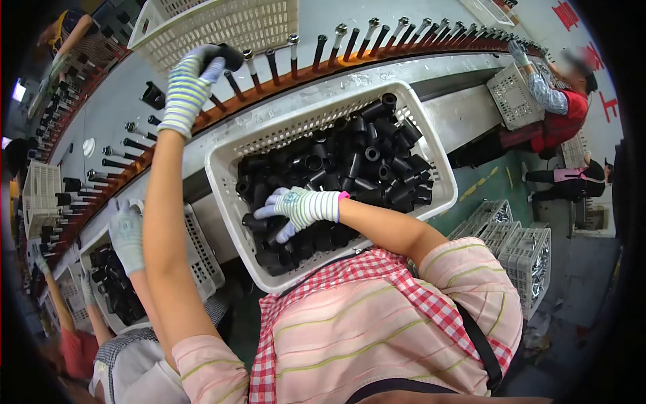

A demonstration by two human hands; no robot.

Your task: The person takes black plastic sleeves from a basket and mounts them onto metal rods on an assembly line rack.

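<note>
My left hand (pixel 188 91), in a striped knit glove, is raised over the row of upright rods. Its fingers are closed around a short black plastic tube fitting (pixel 230 57). My right hand (pixel 299 207), gloved the same way, lies low in a white plastic basket (pixel 436 165). Its fingers are spread and touch the black tube fittings (pixel 353 158) heaped there; whether the fingertips grip one is partly hidden. Rods with shiny metal ends (pixel 293 57) stand along an orange-brown rail (pixel 266 86) just beyond the basket.
Another white basket (pixel 249 40) stands behind the rail. At my left, a co-worker's gloved hand (pixel 126 236) is near a basket of black fittings (pixel 114 283). A person in a red vest (pixel 565 118) works at the far right. Crates of metal parts (pixel 525 259) are stacked on the floor.
</note>
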